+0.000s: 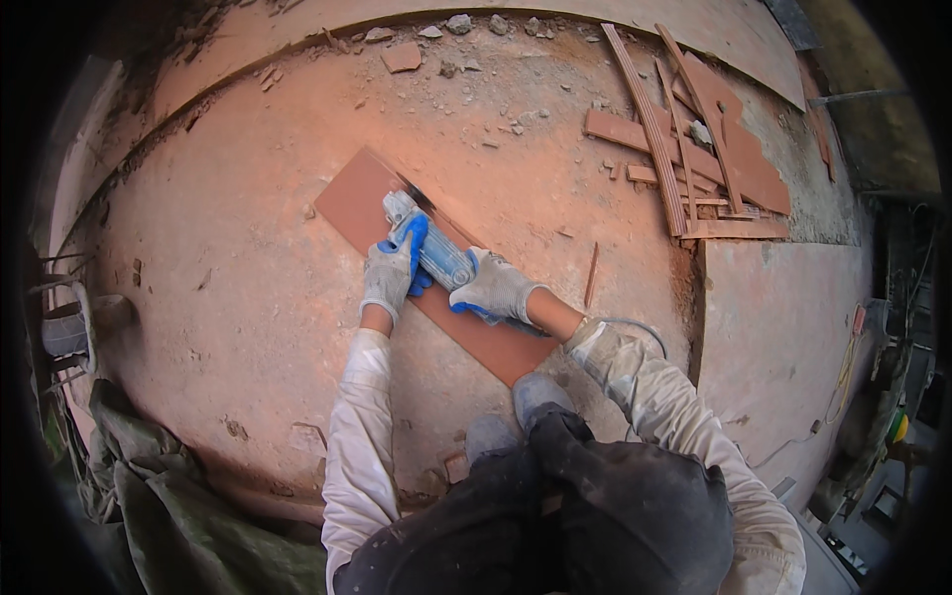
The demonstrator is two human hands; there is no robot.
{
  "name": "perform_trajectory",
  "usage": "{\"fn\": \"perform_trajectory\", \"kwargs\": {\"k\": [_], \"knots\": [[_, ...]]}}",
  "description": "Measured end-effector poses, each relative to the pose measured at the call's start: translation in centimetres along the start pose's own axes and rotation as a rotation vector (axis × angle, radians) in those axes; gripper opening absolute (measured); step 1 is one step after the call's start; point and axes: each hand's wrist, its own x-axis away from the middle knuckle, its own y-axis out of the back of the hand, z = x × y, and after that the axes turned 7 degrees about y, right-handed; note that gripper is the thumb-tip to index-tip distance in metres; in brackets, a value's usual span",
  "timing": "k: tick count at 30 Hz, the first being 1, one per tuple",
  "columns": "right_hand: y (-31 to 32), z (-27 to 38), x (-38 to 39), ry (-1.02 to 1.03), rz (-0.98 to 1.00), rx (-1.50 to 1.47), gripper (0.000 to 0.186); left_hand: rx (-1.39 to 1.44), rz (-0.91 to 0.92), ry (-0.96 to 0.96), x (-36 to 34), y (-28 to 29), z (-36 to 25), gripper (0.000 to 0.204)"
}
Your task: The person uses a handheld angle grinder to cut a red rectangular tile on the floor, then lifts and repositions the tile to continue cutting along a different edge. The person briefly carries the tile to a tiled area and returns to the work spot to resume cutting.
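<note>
Seen from the head camera, a long flat terracotta-red tile lies slantwise on the dusty reddish floor, its near end beside a grey shoe. The left hand and right hand, both in grey-and-blue gloves, are wrapped around a blue-and-silver angle grinder resting on the tile. Broken tile strips pile up far right; an olive tarpaulin lies near left.
</note>
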Motion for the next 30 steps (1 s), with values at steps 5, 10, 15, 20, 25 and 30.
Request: {"fn": "perform_trajectory", "kwargs": {"k": [5, 10, 15, 20, 25, 30], "knots": [[-0.1, -0.8, -0.4, 0.010, 0.009, 0.018, 0.070, 0.028, 0.012, -0.029, 0.3, 0.0, -0.3, 0.072], [0.4, -0.1, -0.9, -0.022, -0.004, 0.132, 0.077, 0.030, 0.031, -0.046, -0.3, 0.0, -0.7, 0.070], [1.0, 0.7, -0.8, -0.099, 0.069, 0.086, 0.083, 0.009, 0.032, -0.035, -0.8, 0.1, -0.5, 0.070], [0.7, 0.6, -0.8, -0.080, 0.043, 0.102, 0.084, -0.008, 0.029, -0.002, -0.9, 0.1, -0.6, 0.072], [0.8, 0.4, -0.9, -0.076, 0.058, 0.075, 0.082, -0.009, 0.026, -0.016, -0.7, 0.1, -0.9, 0.074], [0.9, 0.6, -0.7, -0.042, 0.035, 0.066, 0.078, -0.004, 0.024, 0.007, -0.2, 0.1, -1.2, 0.073]]}}
